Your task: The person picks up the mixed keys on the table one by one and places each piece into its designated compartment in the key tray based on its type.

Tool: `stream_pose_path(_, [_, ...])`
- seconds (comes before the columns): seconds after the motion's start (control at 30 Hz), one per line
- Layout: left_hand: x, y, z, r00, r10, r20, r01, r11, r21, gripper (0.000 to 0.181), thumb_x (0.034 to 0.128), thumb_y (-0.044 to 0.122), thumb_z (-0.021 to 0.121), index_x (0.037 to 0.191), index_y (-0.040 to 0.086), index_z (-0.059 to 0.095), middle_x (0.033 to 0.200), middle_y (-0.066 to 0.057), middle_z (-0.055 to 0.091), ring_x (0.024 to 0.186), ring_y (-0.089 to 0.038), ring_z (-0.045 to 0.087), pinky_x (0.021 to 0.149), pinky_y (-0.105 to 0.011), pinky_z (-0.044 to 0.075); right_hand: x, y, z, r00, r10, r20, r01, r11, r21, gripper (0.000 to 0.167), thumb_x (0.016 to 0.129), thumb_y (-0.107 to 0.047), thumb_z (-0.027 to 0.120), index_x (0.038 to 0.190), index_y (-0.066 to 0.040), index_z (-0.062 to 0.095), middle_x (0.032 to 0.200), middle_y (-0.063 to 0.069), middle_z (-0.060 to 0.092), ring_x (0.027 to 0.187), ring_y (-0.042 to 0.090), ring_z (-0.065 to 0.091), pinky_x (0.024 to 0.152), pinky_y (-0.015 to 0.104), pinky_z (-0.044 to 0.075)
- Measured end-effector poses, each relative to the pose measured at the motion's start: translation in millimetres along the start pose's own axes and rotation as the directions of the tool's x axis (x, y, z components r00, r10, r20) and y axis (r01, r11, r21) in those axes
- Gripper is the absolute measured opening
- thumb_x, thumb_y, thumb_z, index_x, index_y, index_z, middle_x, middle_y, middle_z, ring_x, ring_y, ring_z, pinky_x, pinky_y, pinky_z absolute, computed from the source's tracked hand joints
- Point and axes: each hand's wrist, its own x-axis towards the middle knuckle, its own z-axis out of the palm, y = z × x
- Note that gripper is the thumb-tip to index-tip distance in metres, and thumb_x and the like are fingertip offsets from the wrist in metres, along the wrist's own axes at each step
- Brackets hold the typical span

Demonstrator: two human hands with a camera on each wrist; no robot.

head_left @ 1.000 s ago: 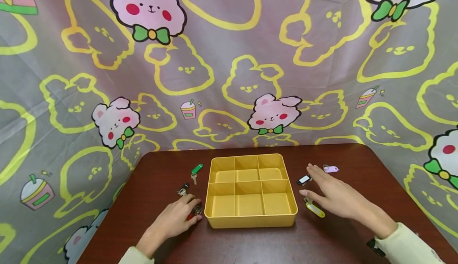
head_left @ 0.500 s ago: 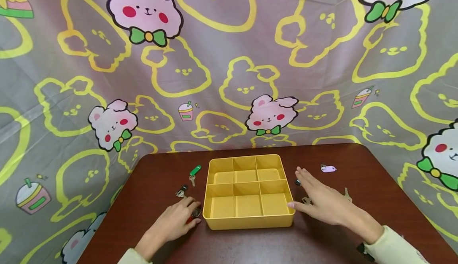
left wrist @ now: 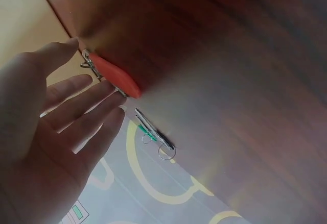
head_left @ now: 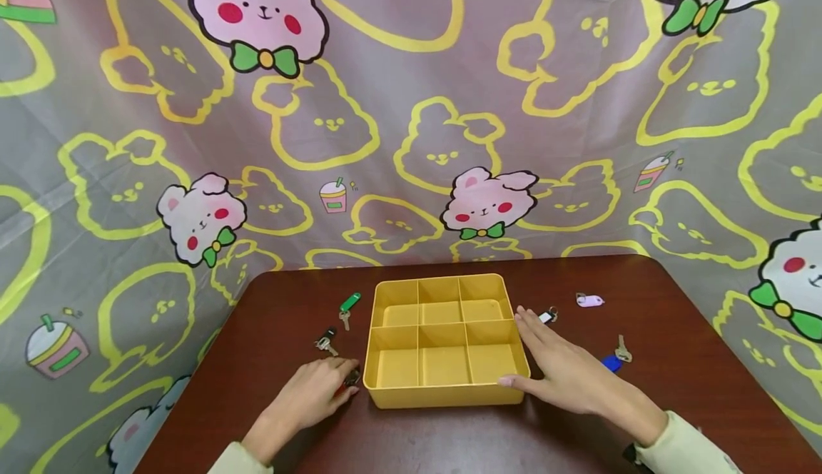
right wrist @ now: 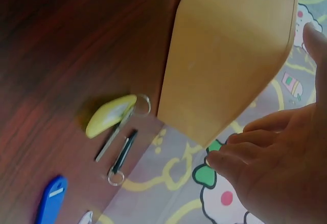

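Note:
A yellow divided box (head_left: pixel 447 394) stands on the dark brown table, its several compartments bare inside. My right hand (head_left: pixel 574 374) is at the box's right side, fingers straight and thumb by the front right corner; whether it touches the rim I cannot tell. My left hand (head_left: pixel 311 392) is low left of the box, fingers loosely bent beside a key with a red tag (left wrist: pixel 115 75), which they do not grip. Beneath my right hand, the right wrist view shows a key with a yellow tag (right wrist: pixel 110 116) and a black-tagged key (right wrist: pixel 124 151).
Left of the box lie keys with a green tag (head_left: pixel 349 303) and a black tag (head_left: pixel 327 340). To the right are a lilac-tagged key (head_left: pixel 591 301) and a blue-tagged key (head_left: pixel 613 364). A patterned cloth (head_left: pixel 385 138) hangs behind the table.
My right hand has moved left, from above the keys to the box's side. The blue tag now shows and the yellow one is covered in the head view. My left hand has barely moved.

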Motion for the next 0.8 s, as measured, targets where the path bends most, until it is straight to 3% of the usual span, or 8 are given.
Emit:
stream_pose_path(0.23, [2.1, 0.1, -3.9, 1.000, 0.003, 0.005, -0.003, 1.000, 0.015, 0.034, 0.0901, 0.029, 0.083, 0.114, 0.005, 0.075, 0.098, -0.003, 0.080, 0.080, -0.019, 0.076, 0.064, -0.037, 0.060, 2.0, -7, 9, 1.000, -0.026, 0.006, 0.026, 1.000, -0.010, 0.115, 0.090, -0.085, 0.049, 0.164, 0.001, 0.029, 0.174, 0.020, 0.024, 0.159, 0.037, 0.033, 0.118, 0.054, 0.045])
stream_pose_path(0.4, [2.3, -0.2, -2.6, 1.000, 0.008, -0.006, -0.008, 0.999, 0.045, 0.032, 0.0900, 0.028, 0.082, 0.112, 0.005, 0.076, 0.092, -0.003, 0.079, 0.071, -0.019, 0.074, 0.055, -0.035, 0.057, 2.8, -9, 19, 0.999, -0.033, -0.015, 0.032, 0.998, -0.049, 0.117, 0.090, -0.086, 0.048, 0.164, 0.002, 0.028, 0.175, 0.021, 0.021, 0.160, 0.038, 0.030, 0.113, 0.054, 0.051])
stream_pose_path(0.6, [2.5, 0.0, -1.3, 1.000, 0.003, -0.020, -0.002, 0.999, 0.035, 0.017, 0.0894, 0.024, 0.082, 0.093, 0.012, 0.071, 0.074, 0.002, 0.071, 0.059, -0.018, 0.068, 0.047, -0.035, 0.049, 5.2, -10, 27, 0.999, -0.035, -0.041, 0.032, 0.996, -0.078, 0.118, 0.091, -0.086, 0.046, 0.164, 0.004, 0.024, 0.176, 0.021, 0.015, 0.162, 0.038, 0.024, 0.120, 0.052, 0.044])
stream_pose_path(0.8, [6.9, 2.5, 0.2, 0.999, 0.004, -0.034, -0.004, 1.000, 0.020, 0.021, 0.0902, 0.023, 0.082, 0.082, 0.016, 0.064, 0.064, 0.004, 0.064, 0.053, -0.016, 0.063, 0.044, -0.033, 0.044, 6.0, -10, 27, 0.999, -0.018, -0.050, 0.013, 0.995, -0.099, 0.118, 0.091, -0.086, 0.046, 0.164, 0.005, 0.026, 0.176, 0.022, 0.014, 0.163, 0.038, 0.022, 0.123, 0.054, 0.040])
